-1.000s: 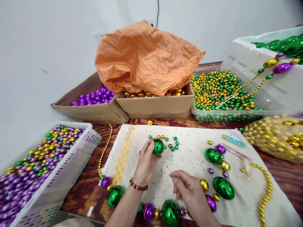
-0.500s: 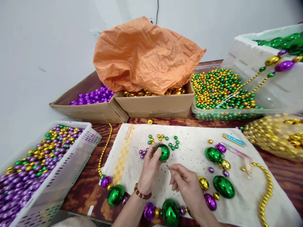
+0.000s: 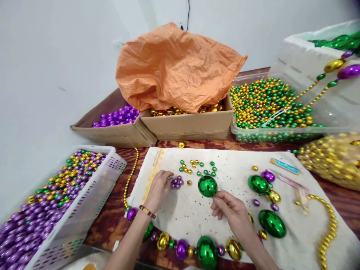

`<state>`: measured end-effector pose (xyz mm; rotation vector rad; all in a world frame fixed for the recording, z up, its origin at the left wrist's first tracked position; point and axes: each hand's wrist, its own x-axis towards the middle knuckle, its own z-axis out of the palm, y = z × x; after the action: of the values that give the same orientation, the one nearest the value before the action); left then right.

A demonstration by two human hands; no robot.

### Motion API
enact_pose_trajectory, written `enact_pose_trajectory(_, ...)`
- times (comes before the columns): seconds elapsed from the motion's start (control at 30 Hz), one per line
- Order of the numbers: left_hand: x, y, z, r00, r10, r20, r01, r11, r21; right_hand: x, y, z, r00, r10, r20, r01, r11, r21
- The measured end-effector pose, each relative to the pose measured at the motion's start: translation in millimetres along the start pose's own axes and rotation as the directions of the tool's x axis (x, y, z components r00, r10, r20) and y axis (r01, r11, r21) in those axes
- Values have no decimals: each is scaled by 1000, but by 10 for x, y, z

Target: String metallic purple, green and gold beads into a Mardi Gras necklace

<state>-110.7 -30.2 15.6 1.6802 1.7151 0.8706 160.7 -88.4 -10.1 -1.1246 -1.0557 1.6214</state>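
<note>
A large shiny green bead point(image 3: 207, 186) is held over the white cloth by my right hand point(image 3: 229, 208), whose fingertips pinch together at its lower right end. A thin needle-like line point(image 3: 197, 167) sticks up from the bead's upper left. My left hand point(image 3: 159, 187), wearing a beaded bracelet, reaches to a small cluster of purple beads point(image 3: 177, 182); its fingers are extended at the cluster's left edge. Small green beads point(image 3: 206, 172) and gold beads point(image 3: 184, 165) lie just beyond. A strung row of big beads, including a green one point(image 3: 207, 252), curves along the front.
A white basket point(image 3: 112, 157) of mixed beads stands left. Behind are cardboard boxes point(image 3: 188, 126), an orange bag point(image 3: 180, 67) and a clear bin point(image 3: 281, 130). On the cloth point(image 3: 230, 157) at right lie a blue-labelled cutter point(image 3: 284, 165), pink-handled scissors point(image 3: 291, 180) and a gold strand point(image 3: 332, 225).
The large green bead has passed from my left hand to my right. My left hand has moved left to the purple beads. The view has shifted slightly.
</note>
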Motion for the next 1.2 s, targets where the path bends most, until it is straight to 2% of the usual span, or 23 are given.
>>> enact_pose_trajectory(0.07,3,-109,-17,993,40,110,-59,983,172,-8,14,1,1000,3,6,-3,1000,-16)
enact_pose_trajectory(0.17,3,-187,1,984,55,172,-94,969,227,-22,35,10,1000,7,17,-7,999,-38)
enact_pose_trajectory(0.3,34,-126,-20,997,-45,60,44,999,4,-61,32,16,999,15,41,-11,994,-107)
enact_pose_trajectory(0.37,30,2,-41,988,-144,56,154,955,-254,-82,20,17,997,20,77,-8,987,-159)
enact_pose_trajectory(0.4,17,87,-46,978,-182,99,207,891,-405,-91,13,18,995,20,96,-2,983,-185)
enact_pose_trajectory(0.47,-20,265,-38,950,-217,222,311,659,-685,-106,0,18,992,15,122,13,973,-228)
enact_pose_trajectory(0.5,-40,346,-25,937,-218,274,349,525,-776,-113,-6,16,992,11,128,21,969,-246)
enact_pose_trajectory(0.57,-74,463,15,921,-207,329,384,347,-856,-127,-14,6,990,-5,139,43,962,-271)
enact_pose_trajectory(0.63,-91,520,64,914,-207,348,393,245,-886,-145,-18,-9,988,-28,152,71,954,-292)
enact_pose_trajectory(0.73,-95,537,130,913,-199,355,388,164,-907,-168,-18,-29,985,-61,158,110,941,-321)
enact_pose_trajectory(0.83,-96,546,167,916,-196,350,380,143,-914,-173,-16,-35,986,-64,156,113,937,-331)
enact_pose_trajectory(1.07,-93,584,180,919,-192,345,378,175,-909,-163,-31,-25,987,-40,157,91,940,-330)
enact_pose_trajectory(1.2,-89,603,176,927,-199,318,361,250,-898,-162,-17,-41,987,-15,158,68,940,-334)
